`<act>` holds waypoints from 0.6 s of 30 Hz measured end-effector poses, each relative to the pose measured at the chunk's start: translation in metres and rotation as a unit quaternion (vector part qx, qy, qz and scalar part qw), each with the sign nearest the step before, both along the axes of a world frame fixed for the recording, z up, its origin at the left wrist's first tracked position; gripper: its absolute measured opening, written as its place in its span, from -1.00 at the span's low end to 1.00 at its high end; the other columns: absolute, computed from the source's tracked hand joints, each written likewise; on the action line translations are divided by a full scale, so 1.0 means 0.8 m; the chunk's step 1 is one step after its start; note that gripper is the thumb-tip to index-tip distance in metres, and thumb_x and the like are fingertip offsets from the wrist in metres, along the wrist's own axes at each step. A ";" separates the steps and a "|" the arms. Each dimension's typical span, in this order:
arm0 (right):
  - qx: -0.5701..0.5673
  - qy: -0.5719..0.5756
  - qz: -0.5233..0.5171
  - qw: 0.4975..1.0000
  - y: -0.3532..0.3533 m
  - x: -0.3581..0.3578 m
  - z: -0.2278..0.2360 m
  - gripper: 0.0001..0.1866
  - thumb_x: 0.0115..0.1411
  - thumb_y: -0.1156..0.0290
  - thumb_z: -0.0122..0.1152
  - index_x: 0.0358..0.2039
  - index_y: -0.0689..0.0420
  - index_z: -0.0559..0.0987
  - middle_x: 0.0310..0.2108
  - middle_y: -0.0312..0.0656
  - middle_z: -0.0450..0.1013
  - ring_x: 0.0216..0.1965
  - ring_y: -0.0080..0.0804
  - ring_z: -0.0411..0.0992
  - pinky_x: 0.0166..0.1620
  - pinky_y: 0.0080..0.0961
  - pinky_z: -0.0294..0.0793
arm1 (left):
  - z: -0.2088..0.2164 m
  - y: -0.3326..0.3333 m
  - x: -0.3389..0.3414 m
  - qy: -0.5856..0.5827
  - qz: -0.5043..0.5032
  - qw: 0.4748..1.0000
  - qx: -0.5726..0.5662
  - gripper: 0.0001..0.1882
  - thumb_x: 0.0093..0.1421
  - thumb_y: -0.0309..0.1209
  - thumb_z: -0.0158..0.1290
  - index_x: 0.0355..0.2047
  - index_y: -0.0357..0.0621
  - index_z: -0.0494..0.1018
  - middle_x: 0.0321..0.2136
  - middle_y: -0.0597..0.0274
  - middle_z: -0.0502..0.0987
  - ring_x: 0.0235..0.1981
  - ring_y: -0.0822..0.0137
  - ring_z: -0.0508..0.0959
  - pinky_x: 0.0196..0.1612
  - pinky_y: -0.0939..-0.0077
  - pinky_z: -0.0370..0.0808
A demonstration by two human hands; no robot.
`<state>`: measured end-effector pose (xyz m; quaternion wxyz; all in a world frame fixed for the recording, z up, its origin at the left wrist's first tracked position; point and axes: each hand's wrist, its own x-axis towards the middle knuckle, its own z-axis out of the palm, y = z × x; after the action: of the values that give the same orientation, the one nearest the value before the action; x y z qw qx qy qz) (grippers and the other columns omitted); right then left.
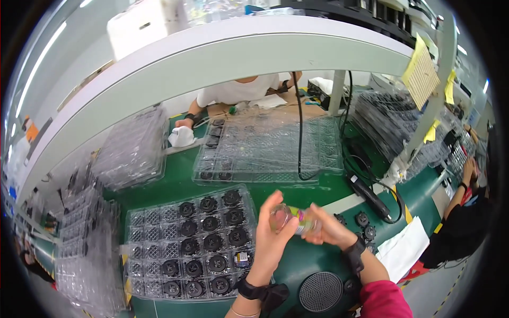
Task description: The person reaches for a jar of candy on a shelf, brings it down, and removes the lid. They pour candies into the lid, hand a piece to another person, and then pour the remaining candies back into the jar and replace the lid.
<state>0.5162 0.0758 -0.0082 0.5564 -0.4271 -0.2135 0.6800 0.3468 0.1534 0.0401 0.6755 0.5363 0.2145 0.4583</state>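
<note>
Above the green bench I hold a small clear plastic bottle [297,214] with a green and pink label, tilted on its side. My left hand [269,233] is wrapped round one end of it, thumb across the front. The fingers of my right hand [330,229] close on the other end. To the left of my hands lies a clear compartment tray [152,216]. Several round black parts [210,223] fill its right-hand columns, and the left columns hold none. One cell bears a small part with a white label [242,258]. Dark bands circle both my wrists.
A round perforated grey disc [321,291] lies near the front edge, with loose black parts [366,228] beyond my right wrist. Tray stacks [87,254] stand at left. A black corded tool [369,197] and white cloth [401,249] lie right. A shelf beam [238,50] crosses overhead; people sit opposite and right.
</note>
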 end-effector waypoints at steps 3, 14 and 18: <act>0.006 -0.054 0.037 0.998 0.004 -0.011 -0.014 -0.34 0.32 -0.18 -0.45 -0.20 0.20 0.40 -0.47 -0.09 0.47 -0.64 -0.46 0.37 -0.65 -0.63 0.31 | -0.023 0.007 0.002 0.063 -0.024 0.997 0.033 -0.53 0.10 -0.54 0.13 0.04 -0.18 0.32 -0.16 0.21 0.42 -0.14 0.43 0.46 -0.07 0.54 0.40; -0.005 -0.022 0.045 0.999 0.000 0.004 -0.040 -0.38 0.35 -0.12 -0.44 -0.20 0.19 0.40 -0.46 -0.10 0.48 -0.56 -0.41 0.43 -0.56 -0.54 0.40 | -0.016 0.001 0.016 0.161 0.013 0.975 0.152 -0.61 0.06 -0.59 0.15 -0.08 -0.19 0.36 -0.23 0.24 0.42 -0.24 0.47 0.49 -0.16 0.57 0.44; -0.006 -0.019 0.038 0.999 -0.001 0.004 -0.039 -0.38 0.35 -0.12 -0.44 -0.18 0.19 0.41 -0.44 -0.09 0.48 -0.52 -0.41 0.44 -0.52 -0.55 0.41 | -0.016 0.001 0.016 0.158 0.019 0.973 0.166 -0.61 0.06 -0.57 0.15 -0.08 -0.19 0.37 -0.24 0.25 0.41 -0.25 0.45 0.49 -0.17 0.57 0.44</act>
<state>0.5194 0.0747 -0.0395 0.5231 -0.4348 -0.2361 0.6939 0.3597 0.1538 0.0270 0.5258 0.7022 0.2501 0.4098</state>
